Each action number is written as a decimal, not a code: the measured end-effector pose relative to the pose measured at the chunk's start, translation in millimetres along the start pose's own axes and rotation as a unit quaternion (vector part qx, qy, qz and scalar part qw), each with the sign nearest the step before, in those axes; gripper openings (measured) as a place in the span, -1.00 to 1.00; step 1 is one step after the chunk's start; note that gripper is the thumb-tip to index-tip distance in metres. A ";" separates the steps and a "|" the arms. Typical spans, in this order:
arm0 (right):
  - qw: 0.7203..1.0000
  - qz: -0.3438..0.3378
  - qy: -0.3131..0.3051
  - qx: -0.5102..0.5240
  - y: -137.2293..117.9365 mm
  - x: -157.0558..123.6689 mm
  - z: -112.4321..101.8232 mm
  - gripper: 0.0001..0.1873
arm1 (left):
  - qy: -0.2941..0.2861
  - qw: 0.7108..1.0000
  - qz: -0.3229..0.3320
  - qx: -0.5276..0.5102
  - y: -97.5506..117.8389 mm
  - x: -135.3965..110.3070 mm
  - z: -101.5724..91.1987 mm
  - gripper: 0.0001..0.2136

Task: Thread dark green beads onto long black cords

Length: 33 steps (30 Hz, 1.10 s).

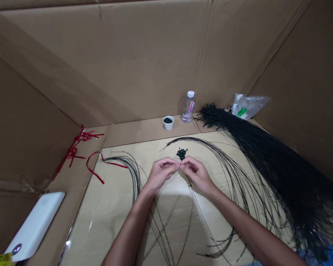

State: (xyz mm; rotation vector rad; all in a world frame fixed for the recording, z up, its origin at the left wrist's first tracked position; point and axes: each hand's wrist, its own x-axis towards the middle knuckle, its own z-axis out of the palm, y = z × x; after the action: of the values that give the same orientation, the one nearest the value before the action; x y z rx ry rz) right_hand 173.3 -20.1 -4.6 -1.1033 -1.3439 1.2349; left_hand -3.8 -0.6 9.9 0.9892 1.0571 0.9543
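On the pale, smooth bench [108, 221], a thick sheaf of long black cords [266, 155] lies rightward; left hand [161, 174] and right hand [197, 174] meet, fingertips pinched, contents indiscernible, just beside a heap of tiny dark beads [181, 153].

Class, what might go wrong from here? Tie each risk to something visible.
Loose dark beads lie close by the fingers, so a nudge might scatter them. Thin black cords passing under the right forearm could snag or tangle. The open white cup of beads might spill if knocked.
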 end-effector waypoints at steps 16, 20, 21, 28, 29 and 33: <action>0.983 0.031 -0.180 -0.004 -12.5 1.6 -17.1 -0.91 | 0.084 0.993 0.028 -0.081 -2.1 3.6 0.2 -0.73; 0.971 0.015 -0.228 -0.069 -21.2 1.8 -25.4 -0.87 | 0.105 0.988 0.044 -0.100 -5.1 5.6 -3.4 -0.75; 0.971 0.010 -0.225 -0.077 -21.8 2.1 -26.6 -0.86 | 0.105 0.989 0.043 -0.099 -5.2 5.7 -3.6 -0.75; 0.997 0.005 -0.072 -0.029 -8.4 6.3 -14.8 -0.73 | 0.086 0.996 0.029 -0.011 -0.6 2.6 9.2 -0.81; 0.997 0.006 -0.072 -0.011 -6.4 6.5 -11.6 -0.71 | 0.079 0.996 0.026 -0.007 -0.1 2.8 11.4 -0.81; 0.999 0.013 -0.031 0.030 -1.7 6.7 -2.4 -0.68 | 0.054 0.998 0.021 0.007 1.9 10.1 14.7 -0.79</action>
State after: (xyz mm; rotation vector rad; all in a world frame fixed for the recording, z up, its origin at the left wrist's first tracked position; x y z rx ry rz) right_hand 174.9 -13.3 -2.4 -1.0503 -1.3343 1.3288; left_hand 12.4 6.9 12.1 0.9843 1.1387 1.0456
